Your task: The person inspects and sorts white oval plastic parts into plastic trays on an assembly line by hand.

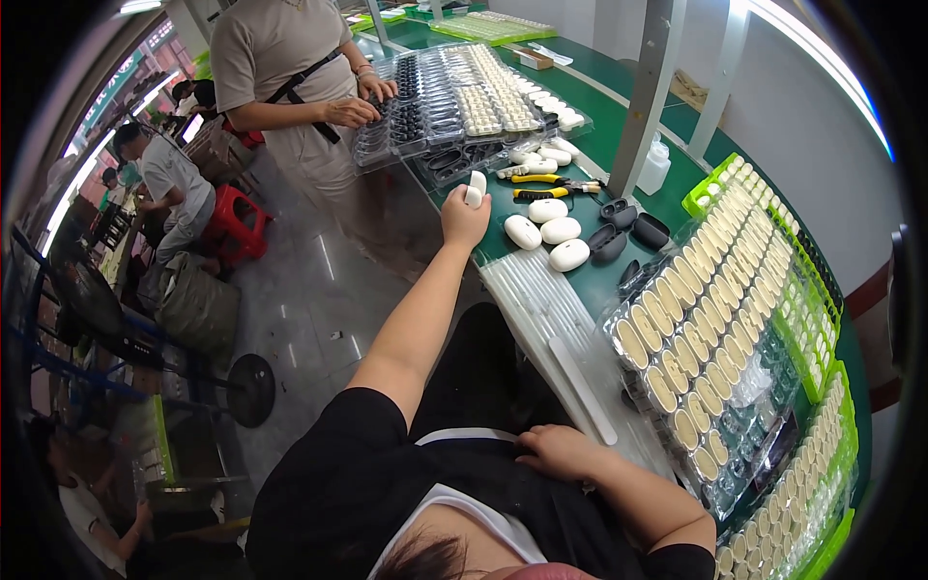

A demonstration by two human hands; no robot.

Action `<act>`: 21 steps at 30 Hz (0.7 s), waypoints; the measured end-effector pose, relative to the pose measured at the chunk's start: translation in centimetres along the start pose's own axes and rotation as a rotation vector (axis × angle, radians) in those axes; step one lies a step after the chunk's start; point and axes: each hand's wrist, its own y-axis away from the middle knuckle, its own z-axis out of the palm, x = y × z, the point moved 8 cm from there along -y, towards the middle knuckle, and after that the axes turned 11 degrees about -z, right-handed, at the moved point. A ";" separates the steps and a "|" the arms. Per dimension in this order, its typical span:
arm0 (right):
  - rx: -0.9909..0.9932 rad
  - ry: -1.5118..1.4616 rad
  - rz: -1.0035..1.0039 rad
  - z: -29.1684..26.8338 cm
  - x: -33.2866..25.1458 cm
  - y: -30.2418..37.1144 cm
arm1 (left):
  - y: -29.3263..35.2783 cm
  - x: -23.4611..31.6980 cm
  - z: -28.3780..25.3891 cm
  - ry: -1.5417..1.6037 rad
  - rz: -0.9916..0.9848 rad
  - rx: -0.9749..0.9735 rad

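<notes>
My left hand [466, 218] is stretched out past the near edge of the green table, fingers closed round a white earbud case [477, 188] held upright. Close to its right, several white rounded cases [547, 211] lie on the table. Beyond them are yellow-and-black handled pliers [553, 179]. Black cases [608, 242], at least one with its lid up, sit beside the white ones. Near my body, my right hand [558, 451] rests against my black shirt, its fingers loosely bent and apart, with nothing visible in them.
A clear tray of cream oval parts [691, 324] slants along the right, beside green trays [807, 319]. Ahead, a co-worker's hands [353, 111] are at stacked clear trays [454, 97]. A metal post [650, 97] rises from the table; a clear ribbed sheet [541, 300] lines its edge.
</notes>
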 end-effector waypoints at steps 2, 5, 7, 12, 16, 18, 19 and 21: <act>0.000 0.001 -0.003 0.1 0.0 0.0 | -0.1 -0.2 0.0 0.007 -0.001 -0.010; 0.006 -0.010 -0.002 0.1 -0.1 0.0 | 0.1 -0.1 -0.1 0.002 -0.003 -0.007; 0.011 0.000 -0.002 0.1 -0.1 0.0 | 0.1 0.1 -0.2 -0.007 0.012 0.010; 0.020 0.001 -0.002 0.2 0.3 0.3 | 0.4 0.7 0.2 -0.021 0.029 0.019; 0.019 0.004 0.004 -0.1 0.3 0.7 | 0.5 1.2 0.5 0.003 0.026 0.017; 0.000 0.008 -0.023 0.1 0.4 -0.1 | 0.1 0.4 -0.7 0.036 0.017 0.033; -0.022 0.013 -0.052 0.1 0.3 -0.6 | -0.2 -0.2 -2.1 0.045 0.001 0.062; -0.001 -0.019 -0.082 0.0 -0.3 -0.7 | 0.4 -1.7 -5.1 0.168 -0.122 0.163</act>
